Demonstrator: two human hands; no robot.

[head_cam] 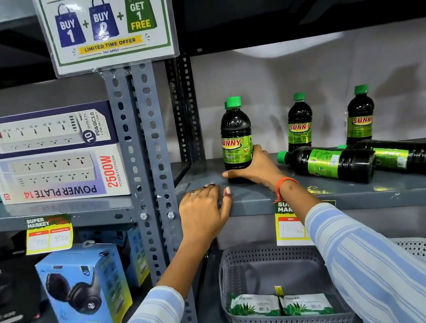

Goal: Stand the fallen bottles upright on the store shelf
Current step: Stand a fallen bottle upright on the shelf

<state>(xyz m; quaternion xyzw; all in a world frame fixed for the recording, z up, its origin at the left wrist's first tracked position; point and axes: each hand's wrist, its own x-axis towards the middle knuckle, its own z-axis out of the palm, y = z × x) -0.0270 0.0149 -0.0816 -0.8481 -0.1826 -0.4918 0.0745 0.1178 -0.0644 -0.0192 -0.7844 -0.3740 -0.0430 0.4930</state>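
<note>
We see an upright dark bottle [237,142] with a green cap and glossy green label standing near the front of the grey metal shelf [344,193], with our right hand [254,168] curled around its lower body, fingers wrapped on the label side. Just right of that hand two matching bottles lie on their sides, the nearer fallen bottle [327,163] with its cap pointing toward the hand, the farther fallen bottle [407,157] beside it. Behind them two more stand upright. Our left hand [203,213] rests loosely curved, holding nothing, on the shelf's front lip, below and left of the held bottle.
</note>
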